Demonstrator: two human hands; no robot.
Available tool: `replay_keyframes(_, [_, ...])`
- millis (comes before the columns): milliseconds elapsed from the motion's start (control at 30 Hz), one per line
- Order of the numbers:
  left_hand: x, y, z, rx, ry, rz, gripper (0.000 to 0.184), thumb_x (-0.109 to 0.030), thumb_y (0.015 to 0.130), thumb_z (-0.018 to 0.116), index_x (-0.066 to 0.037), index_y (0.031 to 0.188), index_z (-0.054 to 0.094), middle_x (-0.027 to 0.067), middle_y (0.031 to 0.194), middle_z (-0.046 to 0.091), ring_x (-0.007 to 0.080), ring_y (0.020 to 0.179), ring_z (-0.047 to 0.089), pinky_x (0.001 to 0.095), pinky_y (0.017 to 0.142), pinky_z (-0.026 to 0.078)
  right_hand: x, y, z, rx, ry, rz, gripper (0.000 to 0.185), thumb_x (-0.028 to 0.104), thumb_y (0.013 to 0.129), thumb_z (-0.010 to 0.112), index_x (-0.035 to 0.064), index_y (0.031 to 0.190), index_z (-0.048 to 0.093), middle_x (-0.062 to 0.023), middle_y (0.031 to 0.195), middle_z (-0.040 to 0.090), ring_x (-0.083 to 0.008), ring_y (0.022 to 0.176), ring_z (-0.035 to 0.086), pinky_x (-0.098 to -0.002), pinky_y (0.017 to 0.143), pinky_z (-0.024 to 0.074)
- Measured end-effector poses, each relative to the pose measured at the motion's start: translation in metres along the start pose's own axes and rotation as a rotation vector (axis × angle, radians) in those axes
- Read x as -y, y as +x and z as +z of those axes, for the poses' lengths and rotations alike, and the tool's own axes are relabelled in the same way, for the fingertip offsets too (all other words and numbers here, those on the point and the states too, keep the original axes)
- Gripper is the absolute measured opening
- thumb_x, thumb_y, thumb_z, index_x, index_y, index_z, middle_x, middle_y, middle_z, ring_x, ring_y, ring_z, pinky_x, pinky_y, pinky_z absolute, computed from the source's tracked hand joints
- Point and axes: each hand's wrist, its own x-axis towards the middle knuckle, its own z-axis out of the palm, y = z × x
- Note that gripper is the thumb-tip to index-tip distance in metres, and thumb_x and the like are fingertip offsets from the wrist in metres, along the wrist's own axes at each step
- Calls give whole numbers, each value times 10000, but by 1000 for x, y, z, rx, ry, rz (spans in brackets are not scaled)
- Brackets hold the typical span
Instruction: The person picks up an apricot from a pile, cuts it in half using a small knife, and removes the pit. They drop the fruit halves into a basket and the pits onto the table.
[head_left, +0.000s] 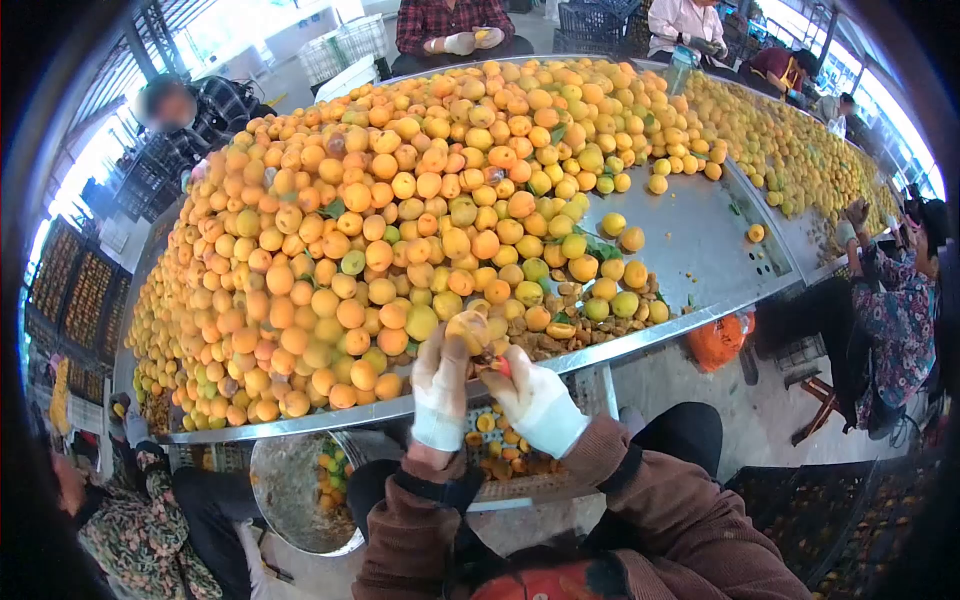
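Note:
My left hand, in a pale work glove, is closed around an apricot just above the table's near edge. Close beside it, my gloved right hand pinches a small tool with a red handle against the fruit; its working end is hidden. Beyond both hands rises a big heap of apricots, orange to greenish, on the metal table. Brown stones and scraps lie by the near rim. Below my hands, a tray holds opened apricot pieces.
A metal basin with some fruit stands to my left. An orange bag hangs or lies under the table at right. Dark crates are at lower right. Several people sit around the tables, close on both sides.

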Motion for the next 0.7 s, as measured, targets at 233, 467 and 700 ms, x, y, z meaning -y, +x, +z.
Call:
replay_keyframes(233, [2, 5, 2, -61, 242, 47, 435, -331, 971, 553, 22, 1226, 548, 61, 1086, 614, 118, 933, 568, 268, 813, 465, -5, 2, 3, 18, 98, 109, 315, 293, 944, 531, 12, 1070, 468, -249, 742, 613, -441, 750, 627, -486, 602, 489])
replay_keyframes(467, [4, 1, -4, -86, -375, -285, 401, -306, 978, 539, 26, 1203, 522, 66, 1003, 633, 169, 913, 600, 295, 778, 491, -1, 4, 0, 75, -175, 78, 334, 324, 930, 552, 31, 1052, 449, -228, 737, 620, -425, 720, 627, -482, 588, 491])
replay_keyframes(700, [-7, -9, -3, -157, 546, 71, 431, -86, 950, 506, 57, 1330, 362, 192, 1052, 648, 301, 936, 651, 381, 809, 516, -3, 2, -2, 25, -284, -102, 298, 298, 884, 616, 38, 901, 472, -196, 737, 619, -404, 704, 627, -451, 578, 502])
